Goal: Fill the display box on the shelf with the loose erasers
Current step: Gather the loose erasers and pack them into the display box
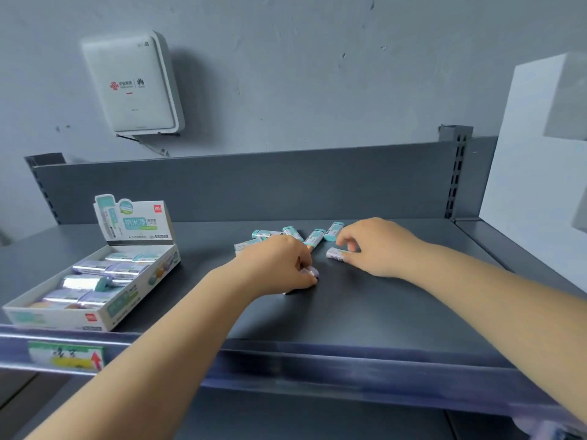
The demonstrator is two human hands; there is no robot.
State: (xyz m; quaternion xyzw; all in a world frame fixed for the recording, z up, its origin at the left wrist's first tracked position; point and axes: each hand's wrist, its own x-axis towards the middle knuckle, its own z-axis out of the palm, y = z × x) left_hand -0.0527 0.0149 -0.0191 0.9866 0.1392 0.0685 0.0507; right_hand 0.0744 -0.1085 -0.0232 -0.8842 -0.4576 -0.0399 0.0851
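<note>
Head view shows both hands reaching onto a dark grey shelf (365,312). The left hand (279,265) has its fingers curled down over a lilac-tipped eraser (310,272), gripping it against the shelf surface. The right hand (378,246) pinches one end of a white-sleeved eraser (336,254) between thumb and curled fingers; that eraser lies flat, just right of the left hand. Just beyond both hands lie more loose erasers (316,237) with teal ends, some partly hidden behind the left hand's knuckles. Well to the left of the left hand sits the display box (63,320), its printed lid flap standing upright, with rows of wrapped erasers already inside. A price label (65,357) hangs on the shelf's front rail below the box. A white router (133,84) is mounted on the wall above.
</note>
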